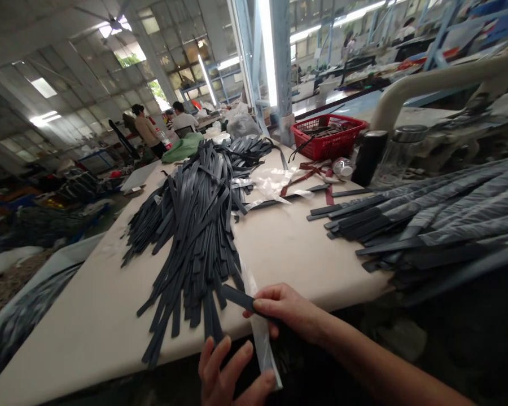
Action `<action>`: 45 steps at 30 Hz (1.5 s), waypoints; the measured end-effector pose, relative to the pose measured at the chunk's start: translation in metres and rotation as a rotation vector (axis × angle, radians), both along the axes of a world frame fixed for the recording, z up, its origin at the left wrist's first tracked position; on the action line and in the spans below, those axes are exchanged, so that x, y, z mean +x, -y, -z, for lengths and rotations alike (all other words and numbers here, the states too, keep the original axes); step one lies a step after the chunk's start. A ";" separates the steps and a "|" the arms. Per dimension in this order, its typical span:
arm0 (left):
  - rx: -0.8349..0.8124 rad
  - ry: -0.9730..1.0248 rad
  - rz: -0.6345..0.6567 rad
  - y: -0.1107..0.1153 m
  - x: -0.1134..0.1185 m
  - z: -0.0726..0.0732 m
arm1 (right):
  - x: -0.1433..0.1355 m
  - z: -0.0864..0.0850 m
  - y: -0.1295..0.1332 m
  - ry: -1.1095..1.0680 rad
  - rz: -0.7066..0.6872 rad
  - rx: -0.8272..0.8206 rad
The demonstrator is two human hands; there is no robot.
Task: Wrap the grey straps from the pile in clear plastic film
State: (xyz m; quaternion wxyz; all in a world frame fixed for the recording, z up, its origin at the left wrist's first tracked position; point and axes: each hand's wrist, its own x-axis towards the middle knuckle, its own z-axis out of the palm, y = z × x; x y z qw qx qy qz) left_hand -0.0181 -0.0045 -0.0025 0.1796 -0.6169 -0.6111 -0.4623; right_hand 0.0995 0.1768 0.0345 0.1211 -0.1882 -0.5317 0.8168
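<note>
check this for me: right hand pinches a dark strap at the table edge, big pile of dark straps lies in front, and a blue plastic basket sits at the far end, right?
Not quite: the basket is red, not blue, as the head view shows. The right hand does pinch a dark strap at the table edge, with the strap pile in front.

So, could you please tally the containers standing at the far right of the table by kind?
Red basket: 1
Black flask: 1
Clear jar with metal lid: 1
Total: 3
</note>
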 end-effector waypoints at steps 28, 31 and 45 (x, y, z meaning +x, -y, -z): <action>-1.085 1.457 0.411 -0.048 0.040 -0.015 | 0.079 0.003 0.010 0.158 0.340 0.268; -0.916 1.719 0.390 -0.054 0.056 -0.009 | 0.119 0.002 0.022 0.243 0.376 0.277; -0.835 1.960 0.420 -0.075 0.104 0.003 | 0.208 0.037 0.086 0.473 0.483 0.632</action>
